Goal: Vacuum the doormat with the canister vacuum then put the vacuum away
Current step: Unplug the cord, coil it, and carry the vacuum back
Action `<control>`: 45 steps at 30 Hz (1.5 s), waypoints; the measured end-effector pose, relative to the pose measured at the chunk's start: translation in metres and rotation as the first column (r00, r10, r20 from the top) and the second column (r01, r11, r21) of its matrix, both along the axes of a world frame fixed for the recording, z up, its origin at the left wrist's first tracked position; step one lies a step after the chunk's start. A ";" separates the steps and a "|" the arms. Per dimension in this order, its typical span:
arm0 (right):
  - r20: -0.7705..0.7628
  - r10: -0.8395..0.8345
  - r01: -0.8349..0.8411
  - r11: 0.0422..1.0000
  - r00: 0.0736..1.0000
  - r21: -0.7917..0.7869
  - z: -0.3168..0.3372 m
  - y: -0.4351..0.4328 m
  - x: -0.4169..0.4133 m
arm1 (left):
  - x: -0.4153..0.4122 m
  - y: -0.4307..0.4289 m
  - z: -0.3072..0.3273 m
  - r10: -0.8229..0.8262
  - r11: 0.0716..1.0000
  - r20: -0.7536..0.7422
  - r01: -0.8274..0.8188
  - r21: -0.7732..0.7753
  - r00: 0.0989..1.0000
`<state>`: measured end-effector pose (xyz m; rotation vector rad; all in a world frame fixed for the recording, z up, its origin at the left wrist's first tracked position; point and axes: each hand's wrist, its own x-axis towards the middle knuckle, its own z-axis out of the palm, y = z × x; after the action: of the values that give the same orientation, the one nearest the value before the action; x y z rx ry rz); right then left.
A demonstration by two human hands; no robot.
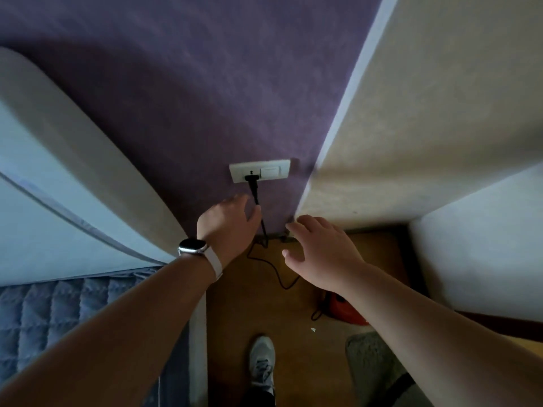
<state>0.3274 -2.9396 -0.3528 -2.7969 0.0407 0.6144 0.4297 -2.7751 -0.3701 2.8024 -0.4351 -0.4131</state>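
Socket [259, 170]: sitting on the purple wall [176, 98].
Plug [251, 178]: sitting in the socket, with the cord [264, 227] hanging below it to the floor.
Left hand [227, 223]: hovering just below the socket, fingers loosely straight beside the cord, gripping nothing. Contact cannot be told.
Right hand [320, 254]: hovering below-right of the socket, fingers spreading wide, holding nothing.
Vacuum [346, 311]: lying well below the socket, partly showing under the right forearm.
Doormat [370, 356]: lying farther below the socket, near the vacuum.
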 end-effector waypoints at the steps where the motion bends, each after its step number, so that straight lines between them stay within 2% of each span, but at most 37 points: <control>1: -0.003 -0.007 0.007 1.000 1.000 0.009 -0.006 0.005 0.005 | 0.003 -0.003 -0.004 0.025 1.000 -0.027 -0.025 -0.003 0.999; 5: 0.027 -0.066 0.065 0.997 0.997 0.034 -0.038 0.018 0.028 | 0.017 -0.012 -0.024 0.119 0.991 -0.094 -0.125 -0.058 0.988; 9: 0.045 -0.108 0.104 0.991 0.993 0.080 -0.065 0.024 0.054 | 0.024 -0.018 -0.043 0.154 0.965 -0.107 -0.173 -0.199 0.982; 18: -0.012 -0.170 0.167 0.945 0.985 0.282 -0.104 0.038 0.069 | 0.018 -0.027 -0.057 0.225 0.931 -0.039 -0.227 -0.286 0.974; 22: 0.029 -0.204 0.182 0.924 0.979 0.337 -0.108 0.040 0.057 | 0.016 -0.029 -0.058 0.296 0.897 -0.033 -0.290 -0.333 0.955; 24: 0.029 -0.157 0.140 0.940 0.987 0.311 -0.104 0.035 0.046 | 0.007 -0.030 -0.055 0.298 0.896 -0.035 -0.292 -0.335 0.954; 26: -0.015 -0.036 0.038 0.972 0.999 0.232 -0.105 0.024 0.031 | -0.012 -0.031 -0.055 0.221 0.930 -0.050 -0.226 -0.289 0.974; 28: -0.057 -0.015 0.027 0.976 0.998 0.215 -0.108 0.011 0.012 | -0.036 -0.030 -0.059 0.161 0.940 -0.100 -0.183 -0.288 0.982; 32: -0.062 -0.104 0.115 0.970 0.993 0.215 -0.112 -0.011 -0.015 | -0.054 -0.045 -0.056 0.174 0.902 -0.173 -0.227 -0.367 0.969; 36: -0.095 -0.257 0.269 0.952 0.962 0.145 -0.122 -0.045 -0.039 | -0.041 -0.058 -0.042 0.283 0.787 -0.240 -0.368 -0.495 0.929; 38: -0.135 -0.349 0.366 0.921 0.927 0.134 -0.125 -0.065 -0.053 | -0.034 -0.055 -0.041 0.257 0.750 -0.305 -0.389 -0.535 0.917; 40: -0.132 -0.401 0.416 0.902 0.907 0.117 -0.125 -0.082 -0.066 | -0.033 -0.051 -0.043 0.140 0.794 -0.353 -0.318 -0.519 0.925; 43: -0.102 -0.412 0.417 0.908 0.906 0.041 -0.124 -0.105 -0.090 | -0.038 -0.051 -0.052 -0.112 0.925 -0.248 0.010 -0.379 0.962; 45: -0.080 -0.405 0.404 0.914 0.911 -0.026 -0.126 -0.121 -0.111 | -0.039 -0.057 -0.059 -0.242 0.933 -0.198 0.172 -0.316 0.950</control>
<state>0.2159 -3.0604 -0.4790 -2.6483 0.6249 0.6217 0.3903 -2.8319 -0.4296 2.3911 -0.6826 -0.6584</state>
